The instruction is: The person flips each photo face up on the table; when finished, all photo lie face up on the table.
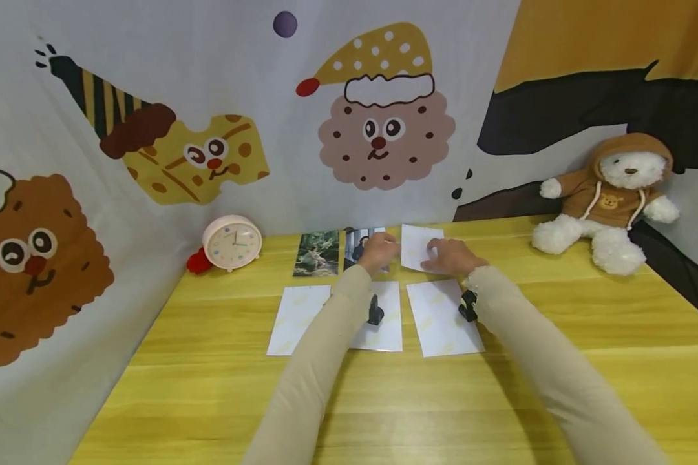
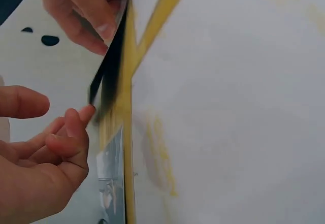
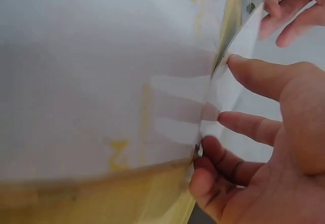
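Observation:
My right hand (image 1: 455,257) grips a photo print (image 1: 414,248), white back toward me, at the far end of the table. In the right wrist view its thumb and fingers are at the print (image 3: 246,51), which is tilted up from the table. My left hand (image 1: 379,253) is at the print's opposite edge. The left wrist view shows one left fingertip against the print's corner, with the thumb held apart. Below the left hand lies a face-up photo of a person (image 1: 353,248), partly covered. Left of that is a face-up forest photo (image 1: 317,254).
A nearer row holds white-backed prints: a left one (image 1: 298,316), a middle one (image 1: 388,323) partly under my left arm, and a right one (image 1: 442,323). A pink clock (image 1: 232,242) stands at the far left, a teddy bear (image 1: 607,200) at the far right. A cartoon cloth hangs behind.

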`<state>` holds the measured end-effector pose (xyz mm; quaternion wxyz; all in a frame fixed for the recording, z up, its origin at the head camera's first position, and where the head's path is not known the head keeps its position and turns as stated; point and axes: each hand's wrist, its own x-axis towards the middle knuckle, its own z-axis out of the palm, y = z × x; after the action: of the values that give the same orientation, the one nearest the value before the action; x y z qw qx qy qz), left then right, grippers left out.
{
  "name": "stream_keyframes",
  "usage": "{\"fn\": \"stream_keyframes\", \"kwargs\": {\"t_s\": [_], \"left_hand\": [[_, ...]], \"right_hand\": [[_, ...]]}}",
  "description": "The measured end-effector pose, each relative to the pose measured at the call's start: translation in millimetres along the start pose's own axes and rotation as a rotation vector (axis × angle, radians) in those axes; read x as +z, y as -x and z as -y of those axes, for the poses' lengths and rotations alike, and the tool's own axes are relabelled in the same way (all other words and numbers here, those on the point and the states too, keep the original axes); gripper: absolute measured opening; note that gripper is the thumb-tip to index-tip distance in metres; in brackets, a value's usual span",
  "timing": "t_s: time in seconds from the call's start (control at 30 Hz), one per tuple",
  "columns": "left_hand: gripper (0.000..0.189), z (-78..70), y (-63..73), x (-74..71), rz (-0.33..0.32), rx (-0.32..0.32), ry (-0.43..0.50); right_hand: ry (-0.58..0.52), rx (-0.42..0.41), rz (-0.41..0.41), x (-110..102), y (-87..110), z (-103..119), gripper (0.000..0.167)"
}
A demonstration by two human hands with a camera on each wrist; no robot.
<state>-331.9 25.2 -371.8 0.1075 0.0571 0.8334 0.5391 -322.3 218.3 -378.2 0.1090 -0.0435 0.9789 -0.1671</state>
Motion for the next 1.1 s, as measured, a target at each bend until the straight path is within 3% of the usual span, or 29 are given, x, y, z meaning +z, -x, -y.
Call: {"fn": "stream_keyframes", "kwargs": {"t_s": [0.13,0.3,0.63,0.77,0.97,1.1], "left_hand": [[0.043,0.2,-2.8,0.9,-0.021,-0.027,0.159],[0.039,-1.7,-5.0,1.2,-0.022,-0.008,0.256],[0.055,-2.7,-4.8,5.1,0.16,0.047,0.413],[0.058,-5.1,-3.4,5.8,0.209,0.04,0.426],[0.058,-11.9,2.1,5.6,0.249,0.069,0.407],[0.055,-17.6,4.2,4.7,0.254,0.079,0.404]], "right_hand": [[-0.045,-0.023,-0.001,-2,-4.0,-2,0.059],[-0.126,-0.076,-0.035,-7,-5.8,1,0.052],[-0.366,-0.119,-0.088,-11,-3.1,7,0.046],[-0.461,-0.14,-0.139,-12,-1.2,6,0.047],[-0.6,-0.254,-0.288,-15,1.8,8,0.059],[-0.634,-0.265,-0.311,-18,3.7,7,0.051]]}}
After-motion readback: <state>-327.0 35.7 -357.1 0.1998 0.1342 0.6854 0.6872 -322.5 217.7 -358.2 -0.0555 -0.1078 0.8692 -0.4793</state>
